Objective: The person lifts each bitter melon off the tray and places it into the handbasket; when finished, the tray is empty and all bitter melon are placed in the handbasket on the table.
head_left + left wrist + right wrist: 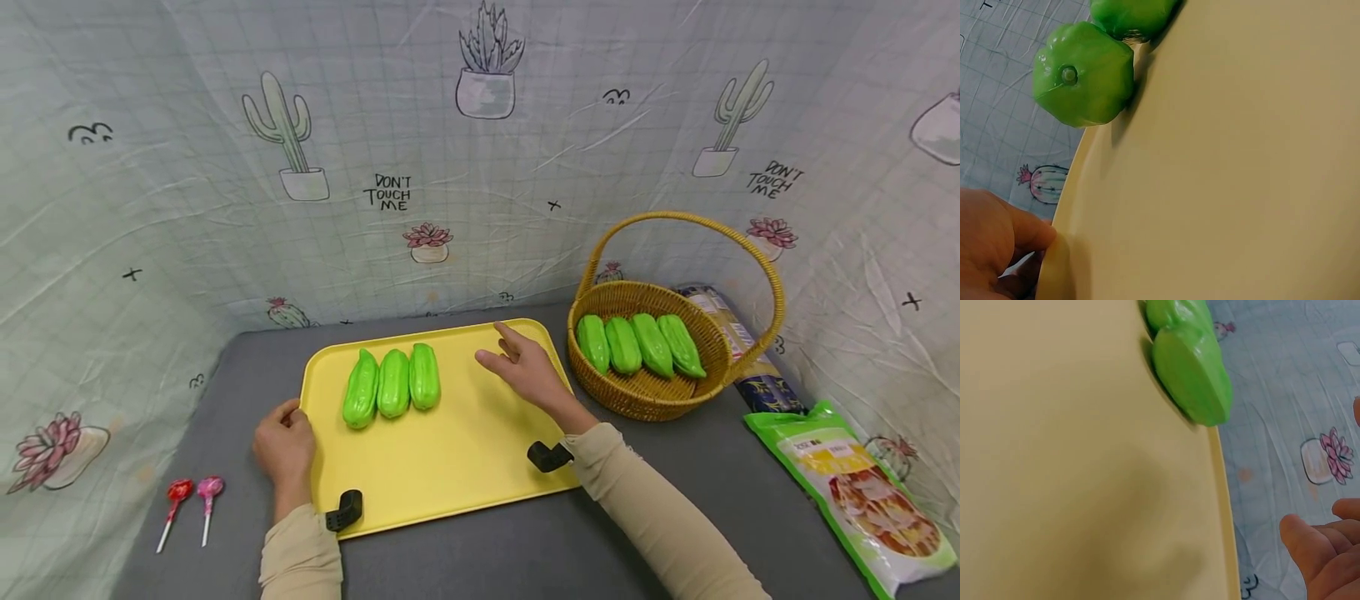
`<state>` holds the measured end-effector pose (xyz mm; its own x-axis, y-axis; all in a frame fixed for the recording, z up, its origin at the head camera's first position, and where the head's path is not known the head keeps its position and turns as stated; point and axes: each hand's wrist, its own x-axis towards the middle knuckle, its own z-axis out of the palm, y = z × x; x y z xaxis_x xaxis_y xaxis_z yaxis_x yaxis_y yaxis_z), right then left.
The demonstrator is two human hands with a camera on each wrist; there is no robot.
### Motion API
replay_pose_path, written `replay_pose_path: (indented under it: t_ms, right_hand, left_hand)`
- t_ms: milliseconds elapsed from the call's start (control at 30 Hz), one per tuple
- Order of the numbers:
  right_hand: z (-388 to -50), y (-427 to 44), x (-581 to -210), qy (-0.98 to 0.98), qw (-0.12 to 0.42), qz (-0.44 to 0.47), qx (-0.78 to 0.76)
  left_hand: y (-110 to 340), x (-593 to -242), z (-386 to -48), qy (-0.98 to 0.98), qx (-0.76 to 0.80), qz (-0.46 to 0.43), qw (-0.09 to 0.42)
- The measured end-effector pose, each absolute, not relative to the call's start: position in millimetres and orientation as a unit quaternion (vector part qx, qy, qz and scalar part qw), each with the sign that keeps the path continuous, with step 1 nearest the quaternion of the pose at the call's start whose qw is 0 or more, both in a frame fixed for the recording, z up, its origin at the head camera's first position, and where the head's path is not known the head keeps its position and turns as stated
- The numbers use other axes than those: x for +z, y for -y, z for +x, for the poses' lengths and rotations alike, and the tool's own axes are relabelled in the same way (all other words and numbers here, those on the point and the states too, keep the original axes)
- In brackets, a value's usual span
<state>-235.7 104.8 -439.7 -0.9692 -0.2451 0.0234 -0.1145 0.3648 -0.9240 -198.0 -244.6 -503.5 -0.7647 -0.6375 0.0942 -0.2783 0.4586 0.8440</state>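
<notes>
A yellow tray (450, 467) holds three green vegetable-shaped objects side by side, the middle one (393, 383) between two others. My left hand (287, 446) grips the tray's left edge, and in the left wrist view the fingertips (1044, 234) meet the rim. Over the tray's right part, my right hand (528, 371) is held with fingers extended and nothing in it. The right wrist view shows that hand (1329, 559) apart from the nearest green object (1194, 375). Several similar green objects (651, 346) lie in a wicker basket (652, 408) at the right.
Two lollipops, one red (180, 490) and one pink (211, 487), lie left of the tray. Behind the basket is a blue and gold package (765, 387), with a green-edged food bag (862, 492) at the far right. A patterned cloth (480, 167) hangs behind the grey table (450, 558).
</notes>
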Motion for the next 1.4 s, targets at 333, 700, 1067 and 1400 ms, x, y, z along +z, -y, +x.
replay_pose_path:
  t_ms: [333,700,1067,1400]
  right_hand:
    - [-234.9,-72.4,-451.4,-0.818,0.085,-0.104,-0.559]
    - [-239.0,-40.1,-467.0,-0.808,0.118,-0.116,-0.566]
    - [-239.1,-19.9,-481.9,-0.822,0.112,-0.099,-0.55]
    - [-238.5,-12.9,-486.0,-0.83,0.086,-0.118,-0.538]
  left_hand:
    - [245.2,-504.7,-199.5,0.83,-0.436,0.28,0.205]
    - [246.3,-501.8,-199.1,0.83,-0.441,0.27,0.209]
    - [244.7,-504.2,-197.2,0.832,-0.439,0.265,0.209]
    - [244.1,-503.5,-198.0,0.828,-0.441,0.273,0.212]
